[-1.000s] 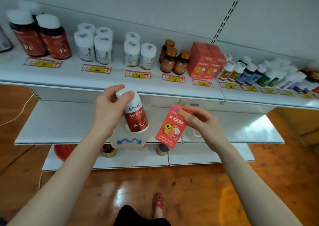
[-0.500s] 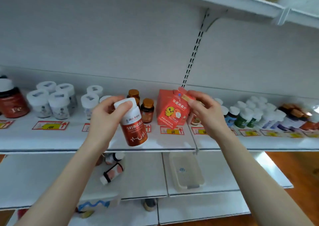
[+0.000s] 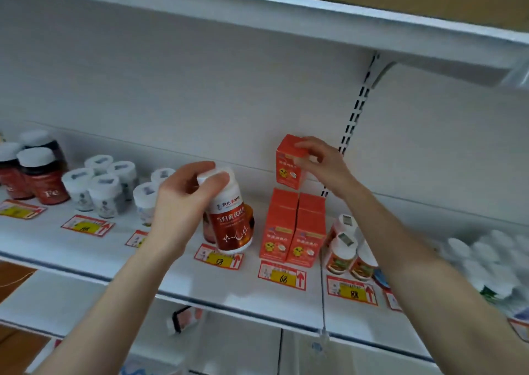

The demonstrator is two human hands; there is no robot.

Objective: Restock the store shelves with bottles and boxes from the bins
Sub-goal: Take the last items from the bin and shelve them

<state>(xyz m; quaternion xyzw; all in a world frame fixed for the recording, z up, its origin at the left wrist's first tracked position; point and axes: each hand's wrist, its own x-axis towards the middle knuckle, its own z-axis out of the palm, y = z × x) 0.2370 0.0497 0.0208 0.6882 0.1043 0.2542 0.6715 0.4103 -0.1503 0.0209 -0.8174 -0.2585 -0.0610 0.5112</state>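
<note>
My left hand (image 3: 183,200) grips a red bottle (image 3: 232,222) with a white cap by its top, holding it slightly tilted just above the white shelf (image 3: 177,271), in front of brown bottles it mostly hides. My right hand (image 3: 320,165) holds a small orange box (image 3: 287,165) by its upper end, above the orange boxes (image 3: 292,231) standing on the shelf; the box looks slightly clear of them.
White-capped jars (image 3: 100,185) and dark red bottles (image 3: 43,179) stand to the left. Small bottles (image 3: 347,251) and a blurred row of white-capped ones (image 3: 492,263) fill the right. Price tags (image 3: 282,275) line the shelf front. Another shelf (image 3: 315,16) runs overhead.
The view tilted upward toward the shelf. My right hand lifted the orange box up above the standing boxes. My left hand brought the red bottle forward over the shelf.
</note>
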